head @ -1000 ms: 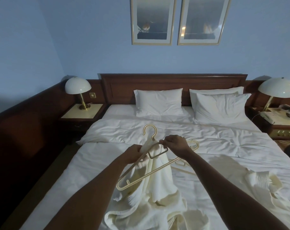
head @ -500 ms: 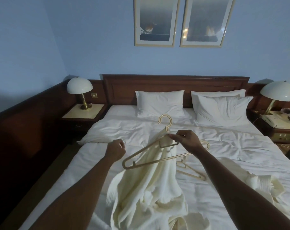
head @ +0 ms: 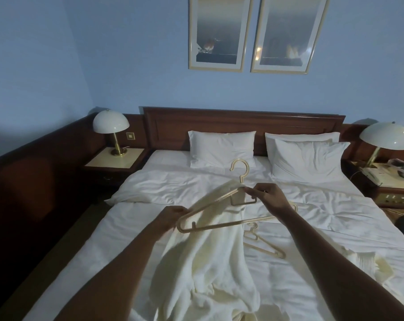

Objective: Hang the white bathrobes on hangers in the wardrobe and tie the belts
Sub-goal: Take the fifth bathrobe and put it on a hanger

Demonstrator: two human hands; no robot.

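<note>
Fabric of a white bathrobe (head: 210, 258) is draped over a cream hanger (head: 221, 212) that is held up above the bed (head: 323, 218), and the rest of the robe is heaped on the bedding toward the foot. The hanger is tilted, its hook (head: 240, 169) pointed toward the pillows (head: 223, 148). The hanger's neck, just below the hook, is pinched by the curled fingers of the right hand (head: 269, 200). The lower left end of the hanger is gripped by the left hand (head: 173, 216), fingers closed round the bar there. A second hanger (head: 264, 243) is seen flat on the bed just right of the robe. More white cloth (head: 367, 262) is bunched at the bed's right edge. Lamps (head: 110, 125) are set on nightstands at both sides of the bed.
</note>
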